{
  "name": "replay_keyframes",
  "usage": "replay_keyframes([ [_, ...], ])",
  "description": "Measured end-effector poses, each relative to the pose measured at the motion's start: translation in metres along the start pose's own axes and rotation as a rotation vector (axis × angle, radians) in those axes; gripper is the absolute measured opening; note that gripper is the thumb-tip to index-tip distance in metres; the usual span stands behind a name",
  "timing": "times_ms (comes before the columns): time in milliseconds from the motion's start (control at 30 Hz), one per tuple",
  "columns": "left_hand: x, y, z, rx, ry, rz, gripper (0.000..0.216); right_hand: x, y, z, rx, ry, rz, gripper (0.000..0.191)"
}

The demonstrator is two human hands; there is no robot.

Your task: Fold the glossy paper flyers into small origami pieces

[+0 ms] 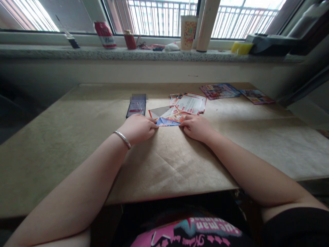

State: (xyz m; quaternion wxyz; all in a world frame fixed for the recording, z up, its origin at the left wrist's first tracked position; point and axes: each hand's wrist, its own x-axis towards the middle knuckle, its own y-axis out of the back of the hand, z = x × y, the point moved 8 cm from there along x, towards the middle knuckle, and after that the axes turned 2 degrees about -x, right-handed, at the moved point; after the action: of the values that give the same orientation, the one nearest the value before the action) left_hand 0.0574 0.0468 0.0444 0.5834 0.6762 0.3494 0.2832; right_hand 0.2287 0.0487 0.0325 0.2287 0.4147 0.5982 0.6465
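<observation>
A folded sheet of colourful printed paper (168, 118) lies on the table before me, with creased triangular flaps and a blue strip along its near edge. My left hand (140, 128), wearing a silver bangle, is closed with its fingertips pressing the left near corner. At the opposite corner, the fingers of my right hand (196, 127) are bent and grip the paper's edge. My hands partly cover both ends of the sheet. Just beyond my left hand is a smartphone (136, 107) with its screen lit.
Loose printed leaflets (192, 102) lie behind the folded sheet. Glossy booklets (220, 91) and another booklet (257, 96) are at the table's back right. On the windowsill (154, 56) stand a red can (105, 35), a patterned cup (188, 33) and a yellow block (242, 48).
</observation>
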Motion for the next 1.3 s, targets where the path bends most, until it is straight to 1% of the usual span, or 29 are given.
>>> replay_keyframes([
  [167, 0.0, -0.001, -0.001, -0.024, 0.013, -0.001, 0.041, -0.001, 0.001, -0.001, 0.006, 0.006, 0.008, 0.03],
  [333, 0.0, -0.004, -0.003, -0.041, 0.098, -0.085, 0.043, 0.0, 0.002, -0.002, -0.003, 0.005, -0.003, 0.03],
  [467, 0.0, -0.004, -0.005, -0.048, 0.134, -0.109, 0.042, -0.001, 0.003, -0.001, -0.011, 0.005, 0.0, 0.03],
  [567, -0.001, -0.004, -0.007, -0.064, 0.146, -0.115, 0.04, -0.004, 0.006, 0.007, -0.025, -0.037, -0.013, 0.029],
  [667, -0.001, -0.004, -0.008, -0.084, 0.142, -0.091, 0.039, -0.007, 0.009, 0.019, -0.022, -0.072, -0.045, 0.028],
  [767, 0.0, -0.005, -0.01, -0.112, 0.108, -0.068, 0.04, -0.01, 0.01, 0.029, 0.002, -0.043, -0.084, 0.026],
  [867, 0.001, -0.007, -0.012, -0.138, 0.064, -0.069, 0.042, -0.011, 0.01, 0.039, 0.034, -0.032, -0.088, 0.026],
  [967, 0.001, -0.008, -0.015, -0.157, 0.04, -0.072, 0.044, -0.012, 0.008, 0.043, 0.072, -0.011, -0.086, 0.026],
  [1100, 0.001, -0.008, -0.016, -0.167, 0.043, -0.049, 0.042, -0.012, 0.006, 0.044, 0.111, -0.013, -0.068, 0.025],
  [1200, 0.0, -0.004, -0.012, -0.123, 0.068, 0.008, 0.038, -0.012, 0.005, 0.045, 0.167, -0.016, -0.036, 0.025],
  [1300, 0.0, 0.002, -0.002, -0.022, 0.076, 0.107, 0.034, -0.011, 0.005, 0.045, 0.212, 0.0, -0.007, 0.026],
])
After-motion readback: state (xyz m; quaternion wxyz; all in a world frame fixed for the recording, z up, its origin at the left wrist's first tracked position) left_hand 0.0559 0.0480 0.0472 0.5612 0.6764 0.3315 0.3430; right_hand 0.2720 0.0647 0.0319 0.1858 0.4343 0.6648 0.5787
